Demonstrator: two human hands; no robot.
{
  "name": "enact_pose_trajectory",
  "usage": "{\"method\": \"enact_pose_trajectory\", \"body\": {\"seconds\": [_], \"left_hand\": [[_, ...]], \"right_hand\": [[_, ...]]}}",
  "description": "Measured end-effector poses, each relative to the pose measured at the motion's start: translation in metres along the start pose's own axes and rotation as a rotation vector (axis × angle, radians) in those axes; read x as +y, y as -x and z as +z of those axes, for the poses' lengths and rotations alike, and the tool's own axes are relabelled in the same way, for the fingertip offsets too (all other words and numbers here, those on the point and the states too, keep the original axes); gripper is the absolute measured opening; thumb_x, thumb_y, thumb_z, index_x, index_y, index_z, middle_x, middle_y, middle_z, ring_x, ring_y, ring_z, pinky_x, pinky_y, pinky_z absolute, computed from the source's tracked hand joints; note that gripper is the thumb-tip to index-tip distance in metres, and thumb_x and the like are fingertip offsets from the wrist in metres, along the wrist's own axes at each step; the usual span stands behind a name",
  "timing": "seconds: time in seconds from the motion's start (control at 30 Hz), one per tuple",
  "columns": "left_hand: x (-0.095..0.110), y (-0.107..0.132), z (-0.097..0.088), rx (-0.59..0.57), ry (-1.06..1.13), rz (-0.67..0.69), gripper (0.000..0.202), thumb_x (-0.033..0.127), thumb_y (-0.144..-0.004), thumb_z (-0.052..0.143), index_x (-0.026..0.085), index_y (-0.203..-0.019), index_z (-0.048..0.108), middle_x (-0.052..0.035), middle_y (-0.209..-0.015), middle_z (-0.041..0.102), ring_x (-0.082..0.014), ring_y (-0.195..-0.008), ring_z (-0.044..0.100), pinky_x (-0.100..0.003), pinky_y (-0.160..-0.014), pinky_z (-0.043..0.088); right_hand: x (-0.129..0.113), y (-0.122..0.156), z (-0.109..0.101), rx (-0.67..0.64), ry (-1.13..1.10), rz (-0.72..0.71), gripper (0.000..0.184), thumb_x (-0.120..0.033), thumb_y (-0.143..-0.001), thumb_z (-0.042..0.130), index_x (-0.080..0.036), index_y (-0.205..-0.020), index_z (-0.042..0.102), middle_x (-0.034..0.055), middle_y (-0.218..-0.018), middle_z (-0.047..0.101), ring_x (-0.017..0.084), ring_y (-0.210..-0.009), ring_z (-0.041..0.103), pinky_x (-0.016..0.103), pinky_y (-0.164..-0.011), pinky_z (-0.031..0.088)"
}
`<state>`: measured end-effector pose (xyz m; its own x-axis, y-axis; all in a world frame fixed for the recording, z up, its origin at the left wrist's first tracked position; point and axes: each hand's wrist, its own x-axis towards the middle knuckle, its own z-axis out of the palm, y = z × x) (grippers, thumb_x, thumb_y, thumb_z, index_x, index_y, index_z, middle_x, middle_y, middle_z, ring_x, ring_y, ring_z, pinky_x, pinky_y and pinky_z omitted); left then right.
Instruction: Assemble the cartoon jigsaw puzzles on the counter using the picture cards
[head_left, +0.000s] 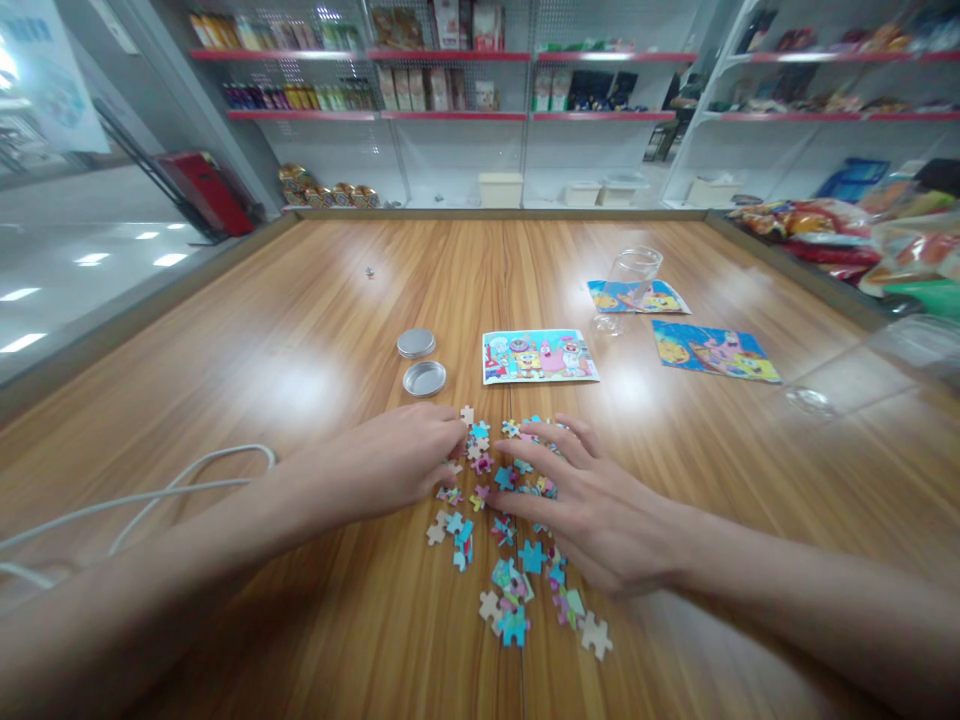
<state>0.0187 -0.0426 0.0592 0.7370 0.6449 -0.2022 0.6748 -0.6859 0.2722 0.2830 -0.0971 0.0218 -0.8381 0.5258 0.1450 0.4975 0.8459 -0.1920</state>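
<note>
the puzzle pieces [532, 556] lie scattered on the tabletop [360, 640], between the two hands and also nearer to the person. the left hand [424, 445] is at the left edge of these pieces with curled fingers; i cannot tell if its grip is closed on one. the right hand [600, 500] is over the right part, its grip apart, fingers spread. beyond them lies a picture card [541, 357].

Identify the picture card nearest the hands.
The white-edged card, just beyond the puzzle pieces; the other two cards, mostly blue, lie farther right.
</note>
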Motion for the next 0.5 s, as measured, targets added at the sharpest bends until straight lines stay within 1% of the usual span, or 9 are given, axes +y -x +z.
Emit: {"method": "enact_pose_trajectory", "body": {"seconds": [0.07,0.17,0.3,0.37,0.43,0.5], "left_hand": [[0.0007,-0.0014,0.0002,-0.007,0.024,-0.01,0.005,0.014,-0.088,0.057,0.017,-0.088,0.06,-0.0039,-0.09,0.066,-0.0182,-0.082,0.061,-0.03,-0.073,0.045],[0.0008,-0.0027,0.0002,-0.011,0.061,-0.027,0.008,0.011,-0.085,0.056,0.017,-0.084,0.061,-0.0028,-0.086,0.066,-0.0167,-0.078,0.06,-0.028,-0.07,0.044],[-0.0006,-0.0039,0.0,-0.024,0.094,-0.096,0.008,0.016,-0.087,0.057,0.017,-0.082,0.063,-0.0017,-0.08,0.066,-0.0153,-0.072,0.059,-0.027,-0.066,0.042],[-0.0014,-0.005,-0.0005,0.001,0.1,-0.121,0.008,0.017,-0.088,0.058,0.017,-0.082,0.064,-0.0018,-0.079,0.067,-0.0149,-0.071,0.059,-0.027,-0.065,0.041],[-0.0023,-0.0068,-0.0014,0.024,0.109,-0.142,0.009,0.013,-0.088,0.059,0.016,-0.082,0.066,-0.0019,-0.079,0.067,-0.0144,-0.071,0.059,-0.026,-0.066,0.041],[-0.0038,-0.0092,-0.0021,0.024,0.139,-0.16,0.011,0.009,-0.087,0.058,0.015,-0.082,0.066,-0.0016,-0.078,0.068,-0.0138,-0.071,0.059,-0.026,-0.066,0.041]], "right_hand": [[-0.0001,0.0002,-0.0012,-0.004,-0.006,0.005,0.049,-0.024,-0.09,0.053,-0.027,-0.139,0.056,0.0141,-0.156,0.036,0.038,-0.145,0.026,0.067,-0.114,0.017],[0.0009,0.0007,-0.0007,0.026,-0.015,-0.002,0.047,-0.024,-0.089,0.054,-0.025,-0.135,0.059,0.0157,-0.153,0.038,0.038,-0.144,0.027,0.066,-0.114,0.019],[0.0033,0.0009,0.0018,0.081,-0.02,-0.013,0.047,-0.023,-0.087,0.055,-0.024,-0.134,0.059,0.0168,-0.146,0.041,0.037,-0.142,0.03,0.065,-0.114,0.021],[0.0045,0.001,0.003,0.095,-0.022,-0.016,0.048,-0.022,-0.087,0.056,-0.023,-0.134,0.059,0.0166,-0.144,0.043,0.037,-0.142,0.03,0.064,-0.114,0.022],[0.0052,0.0013,0.0041,0.109,-0.024,-0.021,0.047,-0.021,-0.087,0.056,-0.023,-0.134,0.06,0.0166,-0.143,0.043,0.037,-0.142,0.031,0.064,-0.114,0.022],[0.0053,0.0018,0.0051,0.123,-0.025,-0.024,0.046,-0.022,-0.087,0.056,-0.023,-0.133,0.061,0.0166,-0.143,0.043,0.037,-0.142,0.031,0.064,-0.114,0.023]]}}
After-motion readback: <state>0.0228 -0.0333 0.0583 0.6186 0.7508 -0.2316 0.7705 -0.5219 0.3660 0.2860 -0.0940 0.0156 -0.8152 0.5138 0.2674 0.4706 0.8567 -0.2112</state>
